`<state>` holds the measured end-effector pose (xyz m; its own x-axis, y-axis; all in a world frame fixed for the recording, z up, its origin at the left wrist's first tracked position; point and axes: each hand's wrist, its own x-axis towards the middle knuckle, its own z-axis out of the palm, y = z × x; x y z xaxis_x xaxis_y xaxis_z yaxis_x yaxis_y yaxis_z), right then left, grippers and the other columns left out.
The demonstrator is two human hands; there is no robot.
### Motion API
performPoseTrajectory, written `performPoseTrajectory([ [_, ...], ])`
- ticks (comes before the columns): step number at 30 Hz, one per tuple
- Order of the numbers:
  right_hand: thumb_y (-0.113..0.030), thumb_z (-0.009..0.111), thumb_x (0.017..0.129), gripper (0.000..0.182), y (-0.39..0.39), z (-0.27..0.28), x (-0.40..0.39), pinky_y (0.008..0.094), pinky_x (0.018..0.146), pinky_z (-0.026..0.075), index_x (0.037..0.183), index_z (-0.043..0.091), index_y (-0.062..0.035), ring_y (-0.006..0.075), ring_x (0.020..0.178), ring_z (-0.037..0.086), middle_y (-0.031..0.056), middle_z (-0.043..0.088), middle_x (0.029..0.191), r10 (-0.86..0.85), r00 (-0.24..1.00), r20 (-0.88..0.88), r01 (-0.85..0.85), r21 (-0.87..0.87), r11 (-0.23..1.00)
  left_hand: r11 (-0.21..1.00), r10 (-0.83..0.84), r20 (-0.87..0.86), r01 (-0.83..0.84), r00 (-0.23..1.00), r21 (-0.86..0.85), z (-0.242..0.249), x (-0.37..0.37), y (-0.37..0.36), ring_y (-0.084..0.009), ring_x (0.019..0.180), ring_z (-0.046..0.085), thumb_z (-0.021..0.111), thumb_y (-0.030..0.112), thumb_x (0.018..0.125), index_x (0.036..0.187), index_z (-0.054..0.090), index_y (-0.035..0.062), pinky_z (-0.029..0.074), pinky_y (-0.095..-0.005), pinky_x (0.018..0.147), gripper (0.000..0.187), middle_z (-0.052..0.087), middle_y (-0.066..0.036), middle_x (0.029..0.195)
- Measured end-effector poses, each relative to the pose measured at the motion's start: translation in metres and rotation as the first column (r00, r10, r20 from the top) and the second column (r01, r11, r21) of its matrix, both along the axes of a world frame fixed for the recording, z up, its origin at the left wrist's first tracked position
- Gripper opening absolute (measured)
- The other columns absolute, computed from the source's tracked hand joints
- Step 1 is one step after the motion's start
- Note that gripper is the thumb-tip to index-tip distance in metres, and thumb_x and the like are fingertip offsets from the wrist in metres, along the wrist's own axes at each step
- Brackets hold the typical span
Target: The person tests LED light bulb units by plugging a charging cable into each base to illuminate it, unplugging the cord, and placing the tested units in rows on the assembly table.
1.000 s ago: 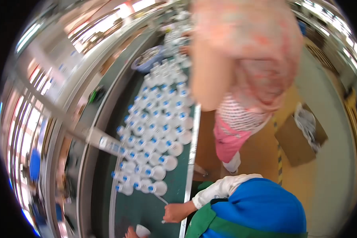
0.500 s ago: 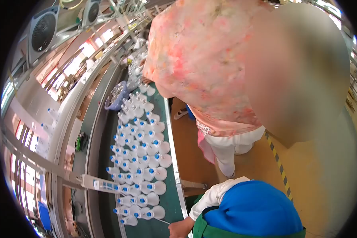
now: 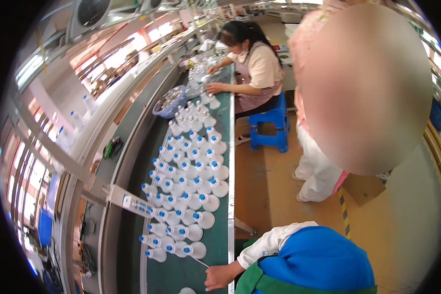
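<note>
At the bottom, my right hand [image 3: 220,277] reaches from a white sleeve [image 3: 274,241] over the near edge of the green belt [image 3: 181,274]. Its fingers are curled around the end of a thin white rod [image 3: 199,261], whose tip is beside the nearest white funnel-shaped parts. Rows of these translucent parts with blue tips [image 3: 204,219] stand on the belt. Part of another white piece [image 3: 186,291] shows at the bottom edge. My left hand is out of view.
A co-worker [image 3: 264,63] sits on a blue stool [image 3: 269,130], hands among clear parts farther up the belt. A purple basket [image 3: 169,102] of small parts stands there. Another person [image 3: 313,166] stands at right. A metal arm [image 3: 127,200] overhangs the rows.
The view has shifted, and the belt appears farther right. The standing person has moved right, revealing the seated co-worker. My right hand still holds the rod. A white piece appears at the bottom edge.
</note>
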<state>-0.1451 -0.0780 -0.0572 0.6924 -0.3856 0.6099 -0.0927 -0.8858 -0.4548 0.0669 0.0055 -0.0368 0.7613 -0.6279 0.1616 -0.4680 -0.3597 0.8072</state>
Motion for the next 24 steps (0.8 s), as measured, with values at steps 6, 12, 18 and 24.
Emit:
performPoseTrajectory([
  [6,-0.027,0.058,0.084,0.021,0.002,0.012,-0.003,0.0427,0.049,0.047,0.071,0.057,-0.0096,0.0309,0.055,0.06,0.0108,0.056,0.063,-0.04,0.997,-0.061,0.043,0.044,0.998,0.952,-0.193,-0.258,0.117,0.947,-0.282,-0.017,-0.002,0.007,-0.0235,0.1,0.06,0.064,-0.006,0.073,0.12,0.051,-0.0043,0.049,-0.0356,0.089,0.049,0.059,-0.014,0.112],
  [12,-0.022,0.062,0.087,0.02,0.005,0.065,0.016,0.0358,0.052,0.043,0.081,0.063,-0.0035,0.0265,0.053,0.054,0.0126,0.057,0.061,-0.068,0.998,0.015,0.03,0.79,0.612,0.939,-0.293,-0.193,0.244,0.936,-0.242,0.018,-0.018,0.005,-0.02,0.101,0.06,0.066,-0.001,0.072,0.121,0.055,0.0049,0.047,-0.031,0.089,0.05,0.062,-0.01,0.11],
  [18,-0.023,0.061,0.087,0.022,0.001,0.062,0.035,0.0326,0.053,0.041,0.084,0.065,-0.0018,0.0188,0.053,0.05,0.0088,0.056,0.059,-0.05,0.997,-0.054,0.072,0.822,0.565,0.952,-0.265,-0.263,0.208,0.928,-0.225,0.023,-0.025,0.002,-0.0185,0.104,0.06,0.068,-0.006,0.07,0.12,0.055,0.005,0.047,-0.0311,0.09,0.052,0.061,-0.008,0.113],
  [24,-0.025,0.06,0.085,0.025,-0.009,0.045,0.049,0.0354,0.054,0.042,0.08,0.065,-0.0006,0.0212,0.052,0.053,0.0113,0.058,0.059,-0.059,0.996,-0.073,0.093,0.819,0.566,0.955,-0.247,-0.016,0.24,0.969,-0.175,0.021,-0.025,0.001,-0.0211,0.109,0.057,0.066,-0.006,0.071,0.116,0.056,0.0024,0.045,-0.0324,0.096,0.048,0.058,-0.008,0.117],
])
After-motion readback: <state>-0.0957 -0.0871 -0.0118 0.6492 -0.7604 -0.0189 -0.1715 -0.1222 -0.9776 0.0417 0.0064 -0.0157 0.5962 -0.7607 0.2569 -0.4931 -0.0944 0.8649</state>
